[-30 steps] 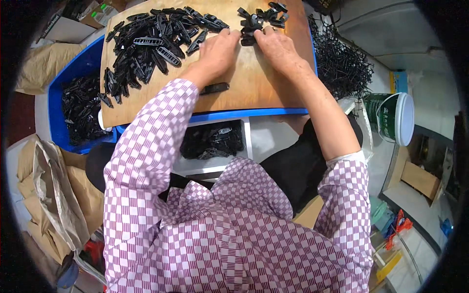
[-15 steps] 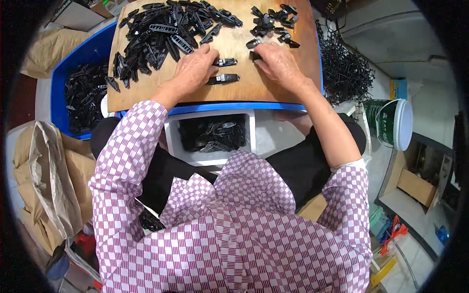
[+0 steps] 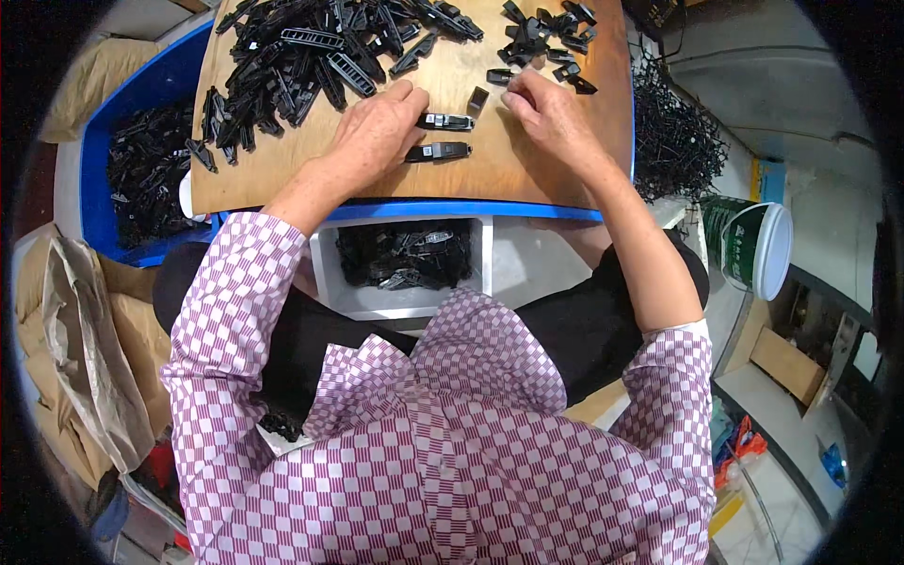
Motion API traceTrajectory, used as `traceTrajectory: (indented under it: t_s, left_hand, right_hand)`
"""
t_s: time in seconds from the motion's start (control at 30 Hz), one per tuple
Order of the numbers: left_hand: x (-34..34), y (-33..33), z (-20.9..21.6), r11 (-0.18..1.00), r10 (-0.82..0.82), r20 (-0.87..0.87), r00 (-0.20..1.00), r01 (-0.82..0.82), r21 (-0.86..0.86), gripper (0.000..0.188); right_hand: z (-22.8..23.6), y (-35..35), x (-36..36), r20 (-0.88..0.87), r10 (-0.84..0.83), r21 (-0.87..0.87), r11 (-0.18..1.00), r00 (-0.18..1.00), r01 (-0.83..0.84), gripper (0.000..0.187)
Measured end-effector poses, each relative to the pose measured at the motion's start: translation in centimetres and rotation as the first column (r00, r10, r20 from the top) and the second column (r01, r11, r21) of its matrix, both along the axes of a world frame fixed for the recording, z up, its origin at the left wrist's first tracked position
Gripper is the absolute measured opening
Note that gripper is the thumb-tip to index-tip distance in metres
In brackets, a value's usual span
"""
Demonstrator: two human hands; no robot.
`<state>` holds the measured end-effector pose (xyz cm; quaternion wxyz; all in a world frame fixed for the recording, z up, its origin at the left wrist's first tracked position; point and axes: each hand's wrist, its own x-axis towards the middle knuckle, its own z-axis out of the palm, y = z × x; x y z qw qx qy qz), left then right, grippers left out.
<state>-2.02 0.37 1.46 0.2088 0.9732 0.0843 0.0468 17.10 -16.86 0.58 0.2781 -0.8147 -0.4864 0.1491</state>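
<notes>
Both of my hands are over a wooden board [image 3: 395,184]. My left hand [image 3: 377,137] is curled closed at the left end of a long black plastic clip piece [image 3: 445,121], gripping it. A second similar black piece [image 3: 439,152] lies just below, its left end by the same hand. My right hand [image 3: 556,118] has its thumb and index finger pinched together; whatever is between them, if anything, is hidden. A small black plastic cap [image 3: 478,99] lies on the board between the hands. Another small black part [image 3: 500,76] lies close to the right fingertips.
A big heap of long black parts [image 3: 311,66] covers the board's far left; several small ones [image 3: 551,38] lie far right. A blue bin [image 3: 94,188] stands left, a white box [image 3: 405,303] of black parts below, black thin pieces [image 3: 673,132] and a green bucket [image 3: 744,240] right.
My right hand has drawn slightly right, away from the small parts, uncovering the small cap on the board. The left hand stays by the two long pieces. The whole view has shifted a little.
</notes>
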Motion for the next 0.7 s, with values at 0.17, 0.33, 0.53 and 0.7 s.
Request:
traceTrajectory:
  t_s: [0.17, 0.33, 0.53, 0.7]
  left_hand:
    - [0.0, 0.0, 0.5, 1.0, -0.009, -0.046, 0.999, 0.009, 0.014, 0.018]
    - [0.6, -0.4, 1.1, 0.999, -0.02, -0.067, 0.998, 0.022, 0.036, 0.017]
    - [0.3, -0.2, 0.9, 0.999, 0.028, -0.037, 0.999, -0.027, 0.027, 0.017]
    - [0.4, 0.0, 0.8, 1.0, 0.004, -0.045, 0.999, -0.003, 0.031, 0.017]
  right_hand:
    - [0.4, 1.8, -1.5, 0.07, -0.084, -0.045, 0.995, 0.994, 0.087, 0.026]
    - [0.4, 2.9, -1.9, 0.16, 0.027, -0.209, 0.978, 0.987, 0.007, 0.029]
    - [0.7, 1.4, -2.1, 0.252, 0.082, -0.074, 0.995, 0.964, -0.065, 0.028]
    - [0.2, 0.8, -1.9, 0.312, 0.1, -0.06, 0.995, 0.945, -0.085, 0.024]
